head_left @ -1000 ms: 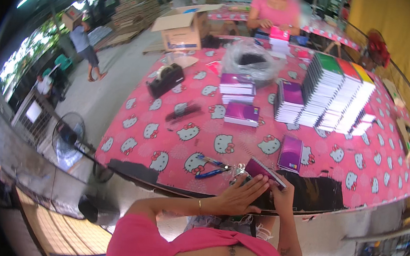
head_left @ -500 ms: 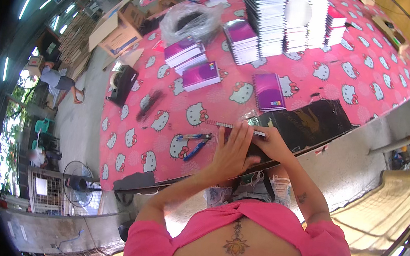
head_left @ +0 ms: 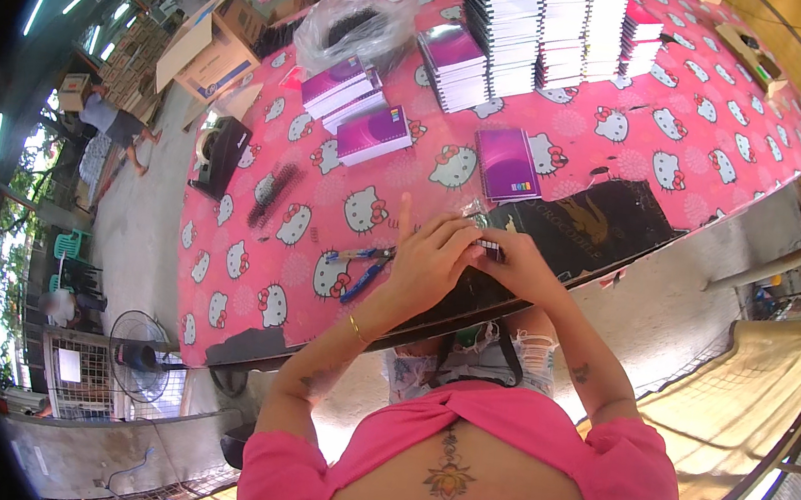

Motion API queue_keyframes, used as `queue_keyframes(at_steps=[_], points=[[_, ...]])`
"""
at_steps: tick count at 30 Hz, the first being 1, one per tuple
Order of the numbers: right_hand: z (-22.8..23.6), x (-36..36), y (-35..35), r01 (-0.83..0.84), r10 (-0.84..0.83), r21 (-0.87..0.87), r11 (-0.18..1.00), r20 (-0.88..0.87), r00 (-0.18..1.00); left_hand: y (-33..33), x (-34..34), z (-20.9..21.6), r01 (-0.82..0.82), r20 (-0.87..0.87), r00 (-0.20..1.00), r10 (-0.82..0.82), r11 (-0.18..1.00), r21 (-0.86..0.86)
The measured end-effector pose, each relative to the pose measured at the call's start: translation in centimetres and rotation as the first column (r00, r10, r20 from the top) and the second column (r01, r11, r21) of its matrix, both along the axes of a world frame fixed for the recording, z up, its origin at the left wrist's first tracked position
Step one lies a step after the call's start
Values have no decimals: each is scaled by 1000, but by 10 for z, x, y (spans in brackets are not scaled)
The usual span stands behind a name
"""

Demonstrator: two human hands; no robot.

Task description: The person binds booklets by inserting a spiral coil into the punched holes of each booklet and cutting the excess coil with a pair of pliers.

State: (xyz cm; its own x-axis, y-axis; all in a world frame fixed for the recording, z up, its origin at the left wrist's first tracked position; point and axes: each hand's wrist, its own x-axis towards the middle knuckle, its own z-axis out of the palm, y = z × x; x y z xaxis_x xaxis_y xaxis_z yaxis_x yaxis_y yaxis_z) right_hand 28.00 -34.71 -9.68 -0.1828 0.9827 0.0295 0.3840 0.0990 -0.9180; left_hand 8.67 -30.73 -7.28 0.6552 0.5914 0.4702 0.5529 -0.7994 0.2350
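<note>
Both hands are at the near table edge, around a small purple spiral notebook (head_left: 489,248) held edge-on and mostly hidden by my fingers. My left hand (head_left: 433,261) lies over its left part, fingers bent across it and one finger pointing up. My right hand (head_left: 519,265) grips the right end. A bit of coil seems to poke out left of my left fingers. Beside my left hand lie blue-handled pliers (head_left: 366,271). Just beyond my hands, a purple notebook (head_left: 507,167) lies partly on a black board (head_left: 608,223).
Purple notebook stacks (head_left: 373,137) and tall white-paged piles (head_left: 497,40) stand farther back. Loose black coils (head_left: 274,196), a tape dispenser (head_left: 220,158) and a plastic bag of coils (head_left: 383,43) lie leftward. Beyond are a cardboard box (head_left: 208,59), a fan (head_left: 137,356) and a person carrying a box (head_left: 117,118).
My hands have turned and closed in around the notebook, so less of its edge shows. My left hand has tilted, one finger rising. The whole view has shifted slightly.
</note>
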Motion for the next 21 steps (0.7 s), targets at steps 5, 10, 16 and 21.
queue_keyframes(at_steps=[5,10,16,21], points=[[12,34,-13,92,-44,215,972,-218,975,2,3,-4,65,82,994,-67,997,31],[29,40,-3,-17,27,230,973,-44,999,4,1,-8,65,88,994,-68,997,36],[29,33,3,-109,89,374,921,69,994,2,-1,-4,42,31,999,-41,998,-46],[9,5,-7,112,-211,480,870,156,965,-10,3,-3,61,72,996,-61,998,0]])
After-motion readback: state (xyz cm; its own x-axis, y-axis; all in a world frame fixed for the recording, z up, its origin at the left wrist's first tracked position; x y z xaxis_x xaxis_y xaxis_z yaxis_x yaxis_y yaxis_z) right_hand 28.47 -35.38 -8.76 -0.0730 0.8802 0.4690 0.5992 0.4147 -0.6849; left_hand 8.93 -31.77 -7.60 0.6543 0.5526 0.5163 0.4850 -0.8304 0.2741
